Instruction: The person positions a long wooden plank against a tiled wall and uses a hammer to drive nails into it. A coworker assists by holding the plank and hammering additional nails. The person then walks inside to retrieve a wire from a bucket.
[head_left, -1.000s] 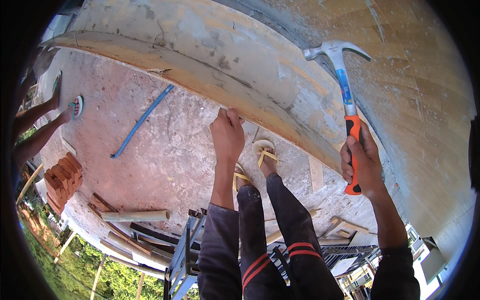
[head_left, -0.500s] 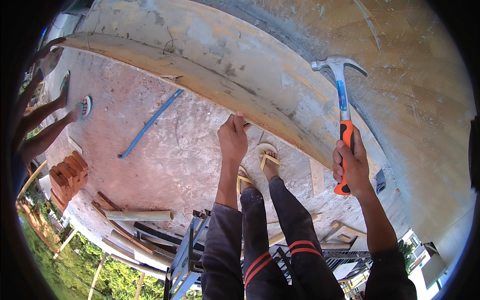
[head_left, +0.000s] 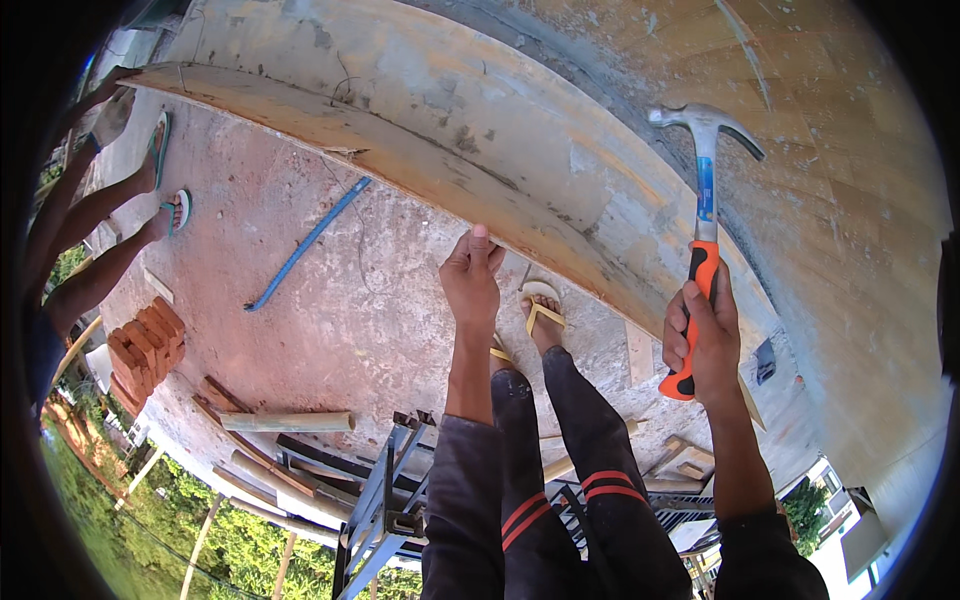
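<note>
Right hand (head_left: 706, 338) closed firmly round the orange-and-black handle of a claw hammer (head_left: 706, 190), head uppermost. Left hand (head_left: 470, 285) pinches the near edge of a long stained board (head_left: 400, 150), thumb at the rim, fingers curled. Board runs along the far side of the concrete floor (head_left: 270, 360). Blue tube (head_left: 310, 243), one end near that edge. Stacked bricks (head_left: 145, 350) by the floor's left edge; another person's sandalled foot (head_left: 181, 212) beyond.

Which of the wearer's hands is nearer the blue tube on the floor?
Left. The left hand is at the board's near edge, to the right of the blue tube; the right hand is farther off to the right, gripping the hammer.
</note>
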